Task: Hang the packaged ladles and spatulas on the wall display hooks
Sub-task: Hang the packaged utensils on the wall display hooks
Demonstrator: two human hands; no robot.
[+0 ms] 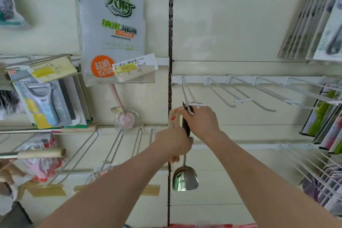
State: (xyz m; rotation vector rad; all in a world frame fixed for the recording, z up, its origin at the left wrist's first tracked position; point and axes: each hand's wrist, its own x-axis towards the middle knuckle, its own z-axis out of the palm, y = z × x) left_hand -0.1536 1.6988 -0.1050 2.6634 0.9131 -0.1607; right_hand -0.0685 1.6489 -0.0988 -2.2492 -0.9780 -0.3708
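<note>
Upright, spatula (185,179) handle gripped by right hand (201,122) at hook (187,90), left hand (174,140) gripping just below

Head-worn view, close, facing wall hooks (242,100)

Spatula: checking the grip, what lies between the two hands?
Head view: its dark handle and paper tag run between the left hand and right hand.

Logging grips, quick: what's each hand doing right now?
Left hand: grips the dark-handled steel spatula lower down its handle.
Right hand: grips the handle's top end at the white wire hook's tip.
</note>
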